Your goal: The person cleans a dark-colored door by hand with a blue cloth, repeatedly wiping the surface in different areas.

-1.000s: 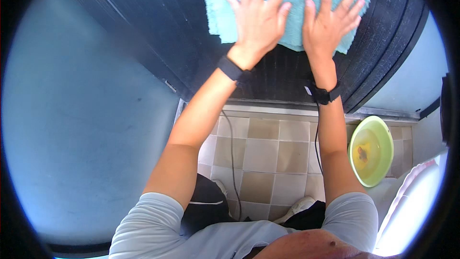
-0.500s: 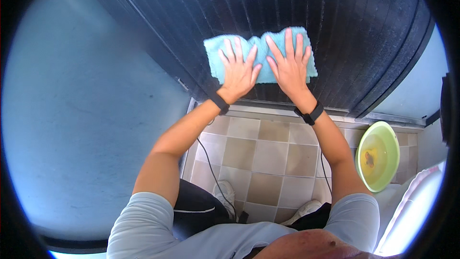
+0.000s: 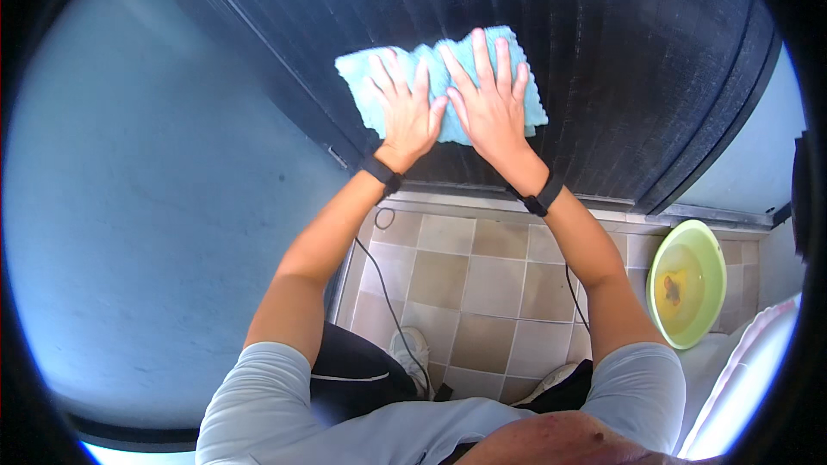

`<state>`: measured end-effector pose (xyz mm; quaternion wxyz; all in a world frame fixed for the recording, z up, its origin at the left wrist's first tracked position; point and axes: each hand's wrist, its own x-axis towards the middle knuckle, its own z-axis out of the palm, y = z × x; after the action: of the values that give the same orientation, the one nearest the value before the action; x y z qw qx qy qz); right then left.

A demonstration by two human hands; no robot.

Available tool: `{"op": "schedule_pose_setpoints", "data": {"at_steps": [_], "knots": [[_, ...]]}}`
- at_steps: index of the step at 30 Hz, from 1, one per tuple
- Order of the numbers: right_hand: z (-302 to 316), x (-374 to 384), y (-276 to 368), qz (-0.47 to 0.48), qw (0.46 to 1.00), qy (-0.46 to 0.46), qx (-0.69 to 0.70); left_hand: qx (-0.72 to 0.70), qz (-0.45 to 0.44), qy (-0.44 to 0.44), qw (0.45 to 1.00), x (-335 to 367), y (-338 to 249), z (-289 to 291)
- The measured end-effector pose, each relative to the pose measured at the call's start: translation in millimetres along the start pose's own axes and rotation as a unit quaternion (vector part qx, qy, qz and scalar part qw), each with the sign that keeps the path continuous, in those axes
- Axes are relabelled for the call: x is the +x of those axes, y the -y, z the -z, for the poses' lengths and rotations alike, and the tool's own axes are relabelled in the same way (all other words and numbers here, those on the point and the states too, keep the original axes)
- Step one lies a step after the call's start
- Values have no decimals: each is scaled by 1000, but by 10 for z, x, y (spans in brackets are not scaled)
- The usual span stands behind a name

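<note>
At 6 o'clock, dark trousers [image 3: 357, 389] partly hide the white shoes [image 3: 410, 344]. Between 3 and 4 o'clock stands a green basin [image 3: 711, 288]; its yellowish contents are hard to make out. At 12 o'clock, the left hand [image 3: 405, 114] and right hand [image 3: 495, 114] lie flat, fingers extended, on a turquoise cloth [image 3: 436, 77] against a dark grooved panel [image 3: 612, 77]. Wiping appears incomplete: faint streaks show towards 2 o'clock. The surface beneath the cloth is hidden; the panel's top is cut off.
</note>
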<state>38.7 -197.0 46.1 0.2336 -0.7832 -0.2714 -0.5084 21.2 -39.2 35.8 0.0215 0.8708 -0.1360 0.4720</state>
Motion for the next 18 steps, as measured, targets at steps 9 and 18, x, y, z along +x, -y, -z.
{"op": "schedule_pose_setpoints", "data": {"at_steps": [9, 18], "knots": [[539, 821, -253, -2, 993, -116, 14, 14, 22, -134, 991, 1018, -336, 398], [1096, 825, -807, -56, 992, -110, -34, -41, 24, -135, 990, 1464, -1164, 306]]}}
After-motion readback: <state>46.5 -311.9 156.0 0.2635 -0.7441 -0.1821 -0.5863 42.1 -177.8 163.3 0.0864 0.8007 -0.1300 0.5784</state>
